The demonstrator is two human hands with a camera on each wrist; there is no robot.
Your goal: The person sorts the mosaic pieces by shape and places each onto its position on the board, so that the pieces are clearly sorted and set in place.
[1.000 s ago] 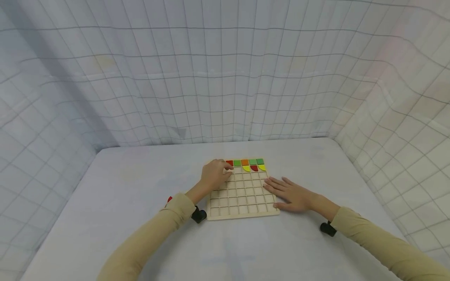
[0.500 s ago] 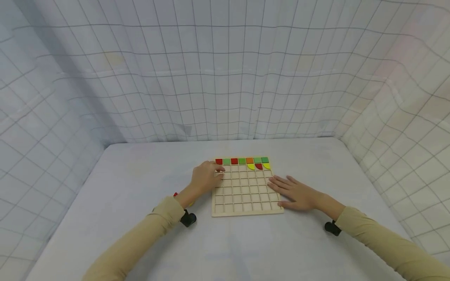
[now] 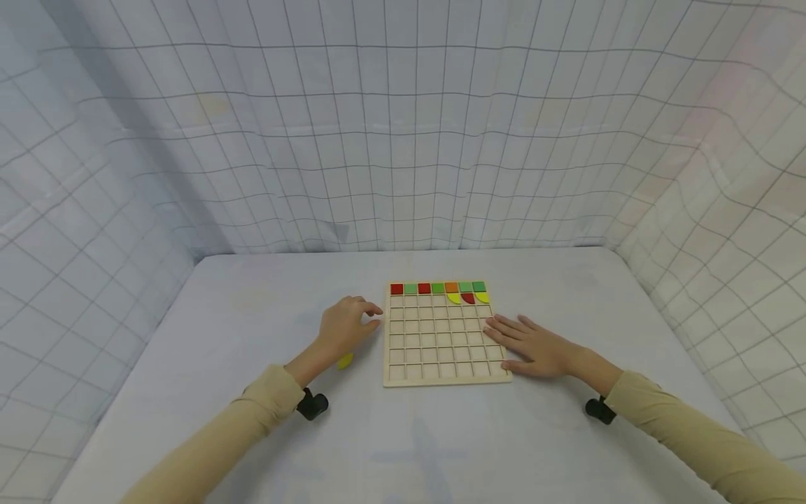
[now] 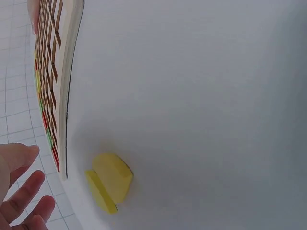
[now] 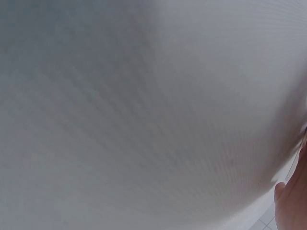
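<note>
A pale wooden grid board (image 3: 447, 383) lies on the table. Square red, green and orange tiles fill its far row, and below them at the right sit a yellow quarter-circle (image 3: 453, 299), a red one (image 3: 468, 299) and another yellow one (image 3: 482, 297). Left of the board is my left hand (image 3: 345, 325), thumb and fingers apart with nothing visible between them. My right hand (image 3: 535, 348) rests flat, its fingertips on the board's right edge. Beneath the left wrist shows a yellow piece (image 3: 345, 360); the left wrist view reveals a yellow angular block (image 4: 114, 175) with a thinner yellow piece (image 4: 100, 192) against it.
The white table (image 3: 403, 441) extends around the board. White grid-lined curtains (image 3: 409, 140) enclose its back and sides. A small black camera (image 3: 313, 404) hangs at the left wrist, another black camera (image 3: 599, 411) at the right.
My left hand has moved left off the board toward the loose pieces, uncovering the red and green tiles at the far-left corner. The right hand stays on the board's edge.
</note>
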